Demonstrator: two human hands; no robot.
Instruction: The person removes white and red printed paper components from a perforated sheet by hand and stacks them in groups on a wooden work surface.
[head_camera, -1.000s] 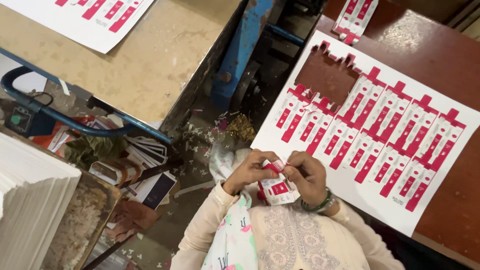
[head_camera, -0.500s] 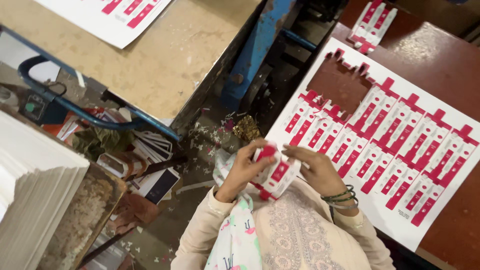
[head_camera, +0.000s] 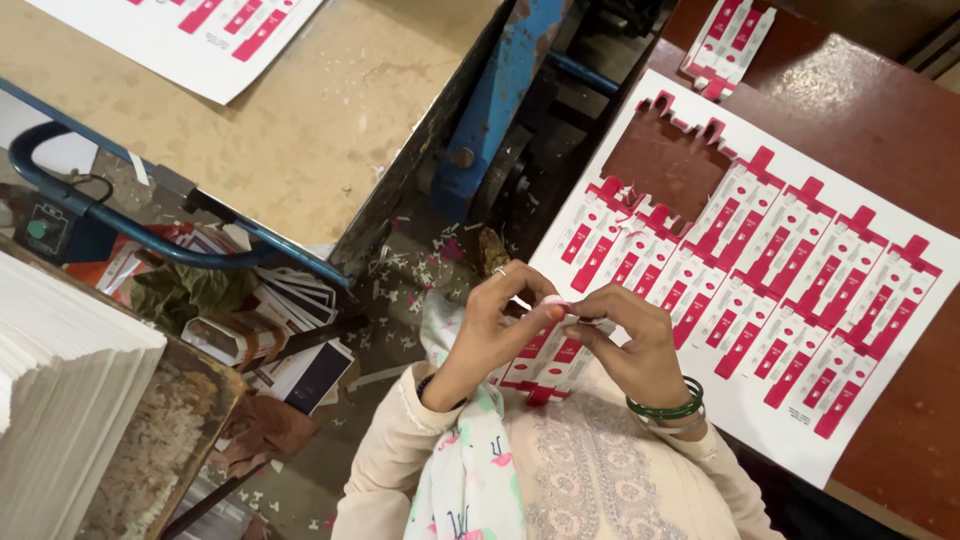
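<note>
The left hand (head_camera: 497, 322) and the right hand (head_camera: 630, 340) meet in front of the person's chest, fingertips pinched together on a small red-and-white die-cut carton blank (head_camera: 548, 352) that hangs between and just below them, so both hands are clamped on it. A ring shows on a left finger, and green bangles (head_camera: 668, 410) circle the right wrist. Just beyond the hands, on the dark brown tabletop (head_camera: 870, 110), lies a large white printed sheet (head_camera: 790, 290) carrying rows of the same red-and-white carton shapes; near its upper left corner a patch is punched out, leaving a hole (head_camera: 665, 165) through which the brown surface shows. A few loose blanks (head_camera: 728, 40) lie well apart at the far edge of that tabletop. To the left stands a tan tabletop (head_camera: 330, 130) with another printed sheet (head_camera: 190, 35) on it, a blue metal frame (head_camera: 490, 100) beside it, and a thick stack of white sheets (head_camera: 60, 390) in the lower left corner. Paper scraps (head_camera: 410, 275) litter the floor below.
</note>
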